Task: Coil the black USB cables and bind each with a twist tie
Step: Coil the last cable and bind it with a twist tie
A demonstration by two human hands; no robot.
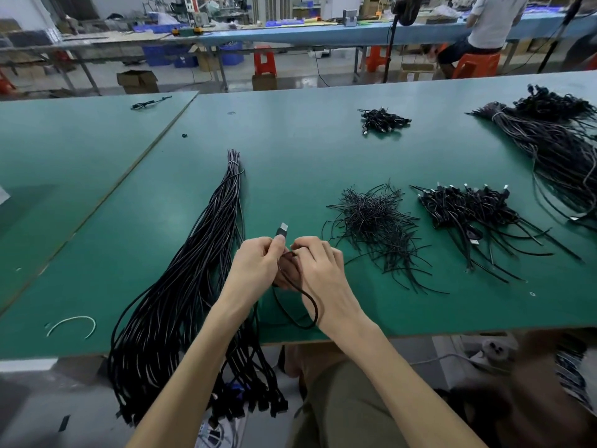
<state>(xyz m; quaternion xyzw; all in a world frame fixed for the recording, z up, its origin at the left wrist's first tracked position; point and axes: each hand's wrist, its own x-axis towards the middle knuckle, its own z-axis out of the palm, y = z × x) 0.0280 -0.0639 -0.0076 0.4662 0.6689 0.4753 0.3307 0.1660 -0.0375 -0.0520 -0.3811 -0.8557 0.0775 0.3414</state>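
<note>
USB cable (283,230) is mid-coil over the desk (290,156), gripped by curled fingers (274,245) of left hand (258,265) and right hand (319,268), not yet tied; bound coils (462,205) apparently few, loose bundle (193,270) large.

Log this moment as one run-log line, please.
step: coiling | left hand: grips USB cable below plug | right hand: holds cable loop | twist ties: loose pile, right of hands

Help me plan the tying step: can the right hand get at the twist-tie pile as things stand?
Probably yes. The twist-tie pile lies just right of the right hand, with only bare table between them. But that hand is gripping the cable, so it would have to let go first.
</note>
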